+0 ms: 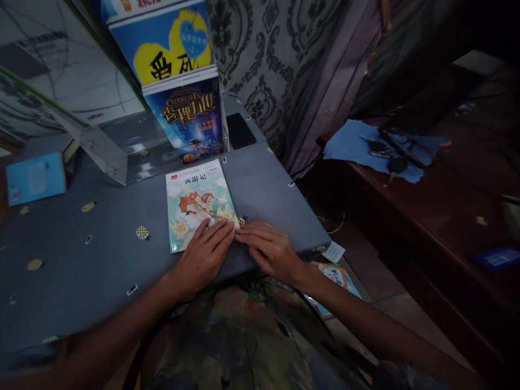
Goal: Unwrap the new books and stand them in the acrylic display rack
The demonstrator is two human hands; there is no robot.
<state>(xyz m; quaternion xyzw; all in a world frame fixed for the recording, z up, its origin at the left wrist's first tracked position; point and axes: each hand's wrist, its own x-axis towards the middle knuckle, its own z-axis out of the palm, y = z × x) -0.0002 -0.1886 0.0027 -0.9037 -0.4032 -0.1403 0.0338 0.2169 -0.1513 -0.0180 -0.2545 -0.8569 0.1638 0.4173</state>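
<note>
A thin paperback book (202,189) with a pale green and white cover lies face up near the front edge of the desk. Across its lower right part rests my left hand (209,246), palm down with the fingers stretched out flat. My right hand (270,246) is at the book's lower right corner, its fingers closed together with the tips on that corner. The thumb sits lower, partly under the fingers. Both hands almost meet at the corner.
Behind the book, a clear stand (111,157) holds a dark blue book (187,122) and a blue and yellow one (170,43). A black phone-like slab (240,130) lies beside it. Keys and glasses rest on a blue cloth (353,143) at right. Books (335,276) lie below the desk.
</note>
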